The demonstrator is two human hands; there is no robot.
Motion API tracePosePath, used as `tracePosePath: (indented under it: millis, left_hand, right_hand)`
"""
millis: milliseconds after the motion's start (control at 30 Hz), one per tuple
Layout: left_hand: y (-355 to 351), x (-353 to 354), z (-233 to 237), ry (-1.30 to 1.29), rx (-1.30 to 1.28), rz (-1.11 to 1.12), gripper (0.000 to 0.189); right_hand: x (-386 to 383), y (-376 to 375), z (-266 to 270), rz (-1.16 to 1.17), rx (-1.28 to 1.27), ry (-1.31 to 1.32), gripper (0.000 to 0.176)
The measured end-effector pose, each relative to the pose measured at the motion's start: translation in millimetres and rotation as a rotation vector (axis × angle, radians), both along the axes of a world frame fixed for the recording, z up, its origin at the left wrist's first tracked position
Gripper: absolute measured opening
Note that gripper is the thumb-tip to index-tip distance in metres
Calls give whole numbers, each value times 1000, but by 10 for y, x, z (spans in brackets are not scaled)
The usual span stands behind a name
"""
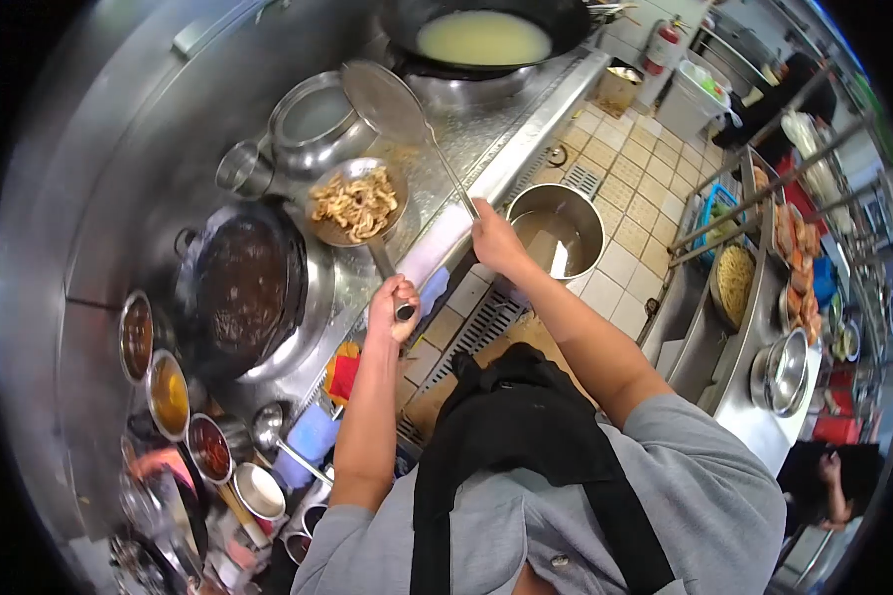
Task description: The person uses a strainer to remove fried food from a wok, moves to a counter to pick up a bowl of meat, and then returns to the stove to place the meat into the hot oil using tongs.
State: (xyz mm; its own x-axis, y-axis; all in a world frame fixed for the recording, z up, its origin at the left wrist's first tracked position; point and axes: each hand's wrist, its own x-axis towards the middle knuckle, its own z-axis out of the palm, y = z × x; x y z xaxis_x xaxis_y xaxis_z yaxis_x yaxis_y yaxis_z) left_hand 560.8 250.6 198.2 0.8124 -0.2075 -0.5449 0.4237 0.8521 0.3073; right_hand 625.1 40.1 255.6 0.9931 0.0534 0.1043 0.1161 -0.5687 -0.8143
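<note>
My left hand [394, 309] is wrapped around the handle of a round metal scoop [401, 186] heaped with browned strips of food [355, 205], possibly meat. Whether the scoop's bowl is perforated cannot be made out. In my right hand [496, 238] is the thin handle of a flat, round skimmer [385, 99], raised over the stove top beyond the scoop. A wok [293, 288] of dark liquid sits to the left of the scoop. Just behind the scoop stands a round metal pot [313, 111], with a metal cup [244, 171] beside it.
Another wok [566, 30] with pale liquid is at the top. Sauce bowls [169, 395] and a ladle [268, 424] are at lower left. A stockpot [587, 233] stands right of my hands; food trays [734, 288] line the right counter. Other people [829, 486] are at far right.
</note>
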Motion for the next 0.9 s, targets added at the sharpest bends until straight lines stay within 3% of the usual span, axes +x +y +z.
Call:
tracePosePath:
  millis: [100, 167, 200, 233, 267, 300, 333, 367, 400, 433, 533, 600, 700, 800, 833, 900]
  left_hand:
    - [-185, -25, 104, -72, 208, -92, 6]
    - [-385, -91, 287, -129, 384, -190, 4]
    - [-503, -114, 371, -134, 456, -239, 7]
    - [-566, -117, 359, -125, 424, -305, 15]
    - [-646, -101, 320, -115, 386, -396, 24]
    - [-826, -137, 424, -150, 272, -483, 29]
    - [-991, -114, 313, -129, 197, -563, 27]
    - [-1165, -89, 195, -164, 158, -652, 25]
    - [-1346, -27, 19, -174, 183, -724, 21]
    - [-1629, -42, 26, -88, 230, -709, 18]
    - [-2474, -106, 346, 81, -95, -892, 18]
    - [-2880, -270, 470, 54, -221, -1025, 25]
    - [-3527, -611, 805, -44, -315, -1231, 28]
    - [-4137, -850, 1086, -263, -197, -1404, 30]
    - [-4317, -944, 1183, -262, -202, -1424, 30]
    - [-4681, -1184, 1349, -408, -73, -1517, 31]
  right_hand:
    - [-151, -503, -479, -2, 116, 36, 37]
    - [-367, -889, -500, 10, 686, 506, 37]
    - [-528, -1026, -525, -70, 817, 562, 38]
    - [-680, -1171, -508, -109, 909, 620, 36]
    - [-799, -1348, -676, 14, 1170, 674, 31]
    - [-936, -1437, -790, -24, 1359, 682, 26]
    - [-1129, -1523, -778, -111, 1429, 629, 27]
    - [-1300, -1652, -715, -158, 1385, 568, 15]
    - [-1440, -1859, -776, -40, 1514, 516, 15]
    - [-1625, -2087, -691, -169, 1425, 498, 17]
    - [-2236, -2636, -275, -446, 1301, 460, 20]
    - [-2678, -2930, 29, -615, 1224, 431, 22]
    - [-3425, -3324, 341, -847, 958, 112, 28]
    - [-3964, -3592, 428, -1171, 503, -133, 31]
    - [-4123, -3664, 464, -1192, 501, -139, 31]
    - [-4459, -3736, 625, -1353, 229, -190, 30]
